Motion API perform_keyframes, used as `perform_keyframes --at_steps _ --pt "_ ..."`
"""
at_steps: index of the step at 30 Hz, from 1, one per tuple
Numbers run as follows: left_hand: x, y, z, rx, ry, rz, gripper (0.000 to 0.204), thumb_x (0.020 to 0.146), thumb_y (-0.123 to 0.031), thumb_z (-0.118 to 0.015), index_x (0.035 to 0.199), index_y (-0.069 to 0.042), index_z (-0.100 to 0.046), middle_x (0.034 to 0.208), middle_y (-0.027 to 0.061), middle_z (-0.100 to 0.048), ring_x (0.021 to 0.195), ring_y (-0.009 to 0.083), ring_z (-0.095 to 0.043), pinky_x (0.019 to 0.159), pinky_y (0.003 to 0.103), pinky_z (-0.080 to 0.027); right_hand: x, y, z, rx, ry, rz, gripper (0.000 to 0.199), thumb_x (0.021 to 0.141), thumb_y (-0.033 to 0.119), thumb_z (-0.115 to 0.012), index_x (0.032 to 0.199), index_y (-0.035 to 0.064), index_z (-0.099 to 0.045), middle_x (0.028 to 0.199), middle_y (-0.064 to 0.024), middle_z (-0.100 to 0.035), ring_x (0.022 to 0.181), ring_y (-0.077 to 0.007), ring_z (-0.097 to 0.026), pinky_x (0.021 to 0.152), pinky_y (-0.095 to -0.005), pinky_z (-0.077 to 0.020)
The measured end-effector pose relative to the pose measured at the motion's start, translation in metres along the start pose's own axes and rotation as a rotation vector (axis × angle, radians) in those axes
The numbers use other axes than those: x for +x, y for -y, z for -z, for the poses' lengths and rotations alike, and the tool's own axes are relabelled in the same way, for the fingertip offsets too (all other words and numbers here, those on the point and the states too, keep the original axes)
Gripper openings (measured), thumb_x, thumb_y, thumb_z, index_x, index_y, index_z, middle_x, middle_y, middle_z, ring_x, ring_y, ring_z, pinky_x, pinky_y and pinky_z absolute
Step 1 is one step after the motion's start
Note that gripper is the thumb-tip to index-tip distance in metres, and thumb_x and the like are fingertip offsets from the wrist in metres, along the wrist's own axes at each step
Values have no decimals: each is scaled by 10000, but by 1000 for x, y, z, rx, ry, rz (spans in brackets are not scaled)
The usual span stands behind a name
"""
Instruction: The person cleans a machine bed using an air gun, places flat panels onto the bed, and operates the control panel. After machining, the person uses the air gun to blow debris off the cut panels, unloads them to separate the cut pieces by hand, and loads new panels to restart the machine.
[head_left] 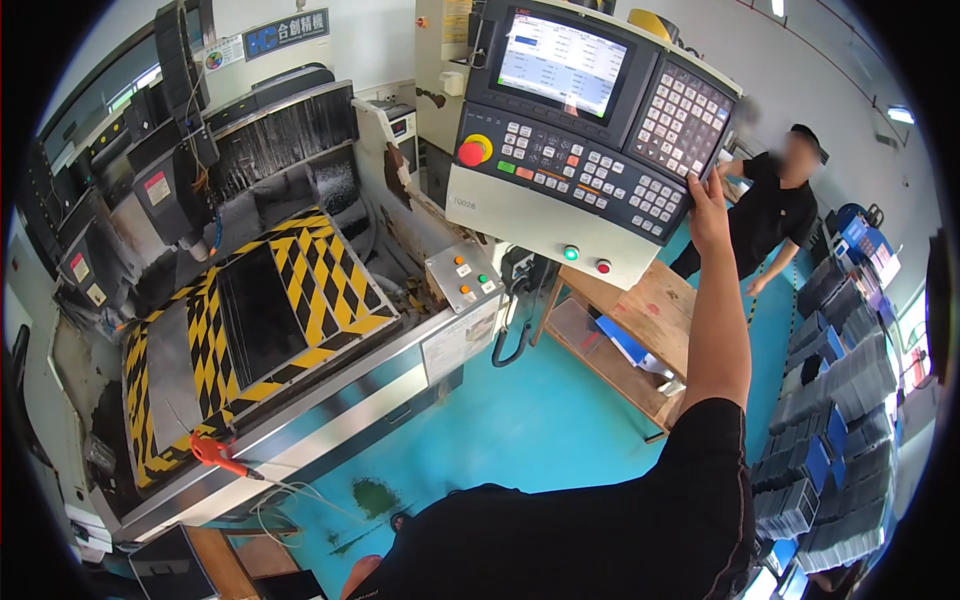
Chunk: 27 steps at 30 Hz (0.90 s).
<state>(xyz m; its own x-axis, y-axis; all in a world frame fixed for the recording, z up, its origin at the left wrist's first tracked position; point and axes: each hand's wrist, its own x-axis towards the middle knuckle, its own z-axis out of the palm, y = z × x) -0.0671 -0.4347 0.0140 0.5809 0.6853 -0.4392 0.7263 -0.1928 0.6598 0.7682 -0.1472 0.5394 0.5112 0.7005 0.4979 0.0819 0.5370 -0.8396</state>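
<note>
A person in a dark short-sleeved top reaches up with the right hand (710,214) to a machine control panel (612,136). The panel lies directly left of the fingers, touching them: the thumb appears to rest on its front and the other fingers along its right edge, so they seem to grip that edge, though how firmly I cannot tell. The left hand cannot be made out; only a patch of skin shows at the lower edge, and its fingers' state is unclear. To steady the panel well, a light hold on the bare rim seems best, with the thumb clear of the lower key block (655,205), just left of the fingers, and the wrist clear of the green button (571,253) and red button (604,267), below and left of them. The panel's face and its lit screen (562,66), up and left of the fingers, point toward the wearer; its long axis slants from upper left to lower right. A machine bed with striped borders (320,272) is well left of the fingers, a wooden table (655,312) below them, and another person (780,205) beyond, to their right.
</note>
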Motion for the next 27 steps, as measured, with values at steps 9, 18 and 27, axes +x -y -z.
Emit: perform_keyframes --at_steps 9,18,27 --pt "6 -4 5 -17 15 25 293 862 -301 -573 885 -31 -683 915 218 -667 927 437 -640 793 507 -509 3 6 -7 -37 -37 22 565 1000 172 -625 1506 61 -400 1312 -59 -620 1208 -149 -568 1060 -305 -403" --pt "10 -8 9 -20 28 39 287 862 -298 -573 882 -33 -682 914 217 -665 927 437 -638 794 508 -509 43 25 -23 -176 -101 233 471 946 151 -682 1350 -3 -494 1211 -94 -651 1097 -172 -626 980 -329 -482" --pt "13 -11 4 -37 30 53 282 862 -296 -574 879 -35 -681 914 216 -664 927 438 -636 795 508 -508 37 19 -27 -417 -119 308 702 824 114 -807 1409 61 -423 1251 -105 -623 1135 -203 -617 982 -342 -497"
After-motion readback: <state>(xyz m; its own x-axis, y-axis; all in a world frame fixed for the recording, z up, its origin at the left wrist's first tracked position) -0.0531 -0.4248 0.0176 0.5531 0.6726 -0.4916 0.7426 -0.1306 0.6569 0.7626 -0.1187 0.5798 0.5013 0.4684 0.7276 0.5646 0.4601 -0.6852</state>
